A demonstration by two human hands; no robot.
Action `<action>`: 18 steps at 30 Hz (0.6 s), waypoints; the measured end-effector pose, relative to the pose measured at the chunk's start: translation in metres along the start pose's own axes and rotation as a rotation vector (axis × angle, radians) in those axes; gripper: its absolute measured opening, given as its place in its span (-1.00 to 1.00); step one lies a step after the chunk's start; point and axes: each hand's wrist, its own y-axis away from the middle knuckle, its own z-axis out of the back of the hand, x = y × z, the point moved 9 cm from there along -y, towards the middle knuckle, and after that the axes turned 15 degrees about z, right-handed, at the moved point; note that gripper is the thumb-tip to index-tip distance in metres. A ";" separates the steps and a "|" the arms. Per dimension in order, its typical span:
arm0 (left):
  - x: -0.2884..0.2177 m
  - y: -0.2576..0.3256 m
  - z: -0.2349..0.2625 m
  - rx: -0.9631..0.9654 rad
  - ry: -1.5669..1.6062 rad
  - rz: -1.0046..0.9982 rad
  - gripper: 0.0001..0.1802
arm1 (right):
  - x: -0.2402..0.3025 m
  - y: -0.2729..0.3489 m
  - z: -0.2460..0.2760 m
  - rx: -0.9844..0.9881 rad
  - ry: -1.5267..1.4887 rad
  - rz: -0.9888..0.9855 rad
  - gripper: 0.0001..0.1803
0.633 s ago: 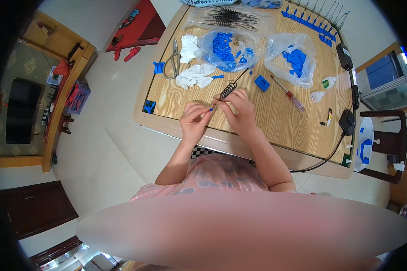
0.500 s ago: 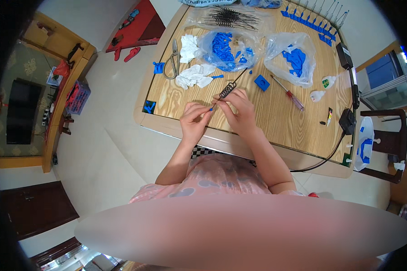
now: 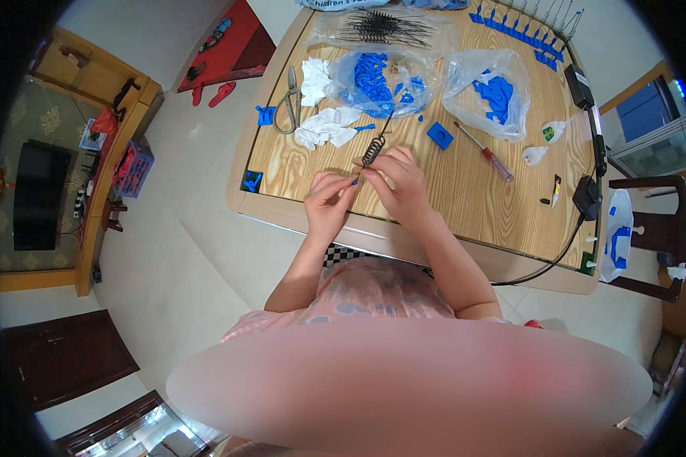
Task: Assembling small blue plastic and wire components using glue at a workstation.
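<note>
Between finger and thumb, my right hand point(image 3: 398, 181) holds a dark wire spring point(image 3: 373, 151), its coil standing above the fingers and its straight end pointing away from me. Pinched at the fingertips of my left hand point(image 3: 328, 202) is a small blue piece point(image 3: 355, 182), close to the lower end of the spring. Both hands meet just above the table's near edge. Fingers hide the spot where wire and blue piece come together, so I cannot tell whether they touch. Beyond the hands lies a clear plastic bag point(image 3: 427, 85) with many blue pieces in it.
On the wooden table point(image 3: 465, 206) are scissors point(image 3: 288, 107), white cloths point(image 3: 326, 128), a blue block point(image 3: 439, 136), a screwdriver point(image 3: 489, 156) and a second bag point(image 3: 520, 114) with blue material. More wire springs point(image 3: 385, 29) lie far back. A black cable point(image 3: 560, 263) crosses the right edge.
The spring has swung from leaning right to more upright, its straight end moving left. Both hands stay nearly in place, still pinching.
</note>
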 end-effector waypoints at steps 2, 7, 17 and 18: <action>0.000 0.000 0.000 0.002 -0.002 0.000 -0.81 | 0.001 -0.001 0.000 0.004 0.003 0.006 -0.87; 0.001 0.001 0.000 0.003 0.013 0.002 -0.81 | 0.002 0.000 -0.001 0.035 0.000 0.003 -0.80; 0.003 0.001 0.000 0.005 0.008 -0.008 -0.81 | 0.000 0.001 -0.002 0.013 -0.003 0.013 -0.87; 0.003 0.001 -0.001 0.023 0.003 -0.003 -0.82 | 0.000 0.001 -0.002 0.012 -0.003 0.015 -0.87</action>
